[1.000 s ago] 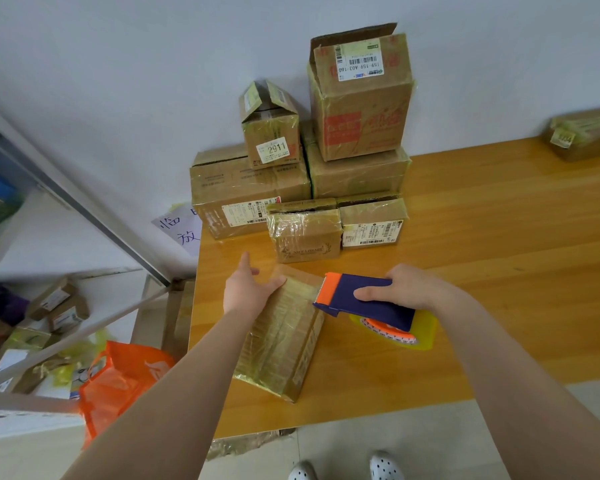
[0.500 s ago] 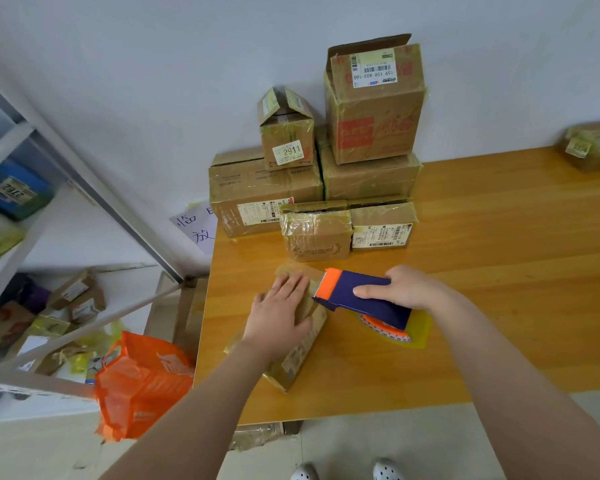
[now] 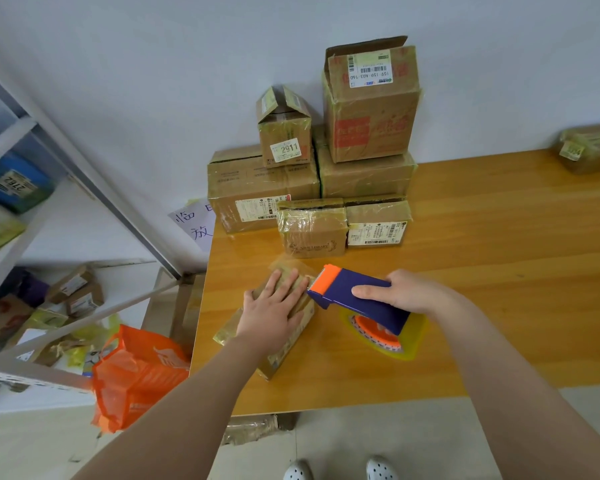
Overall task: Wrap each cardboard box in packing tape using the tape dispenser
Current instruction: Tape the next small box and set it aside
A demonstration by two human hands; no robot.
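Note:
A flat cardboard box covered in glossy tape lies on the wooden table near its left front corner. My left hand presses flat on top of it, fingers straight. My right hand grips the blue and orange tape dispenser, whose orange blade end touches the box's far right edge. Its yellowish tape roll hangs under the handle just above the table.
Several taped cardboard boxes are stacked against the wall at the back of the table. Another parcel sits far right. A metal shelf with parcels stands left, an orange bag beside the table.
My left hand moved from the box's far end onto its top and now lies flat there. The dispenser's blade end stays at the box's edge.

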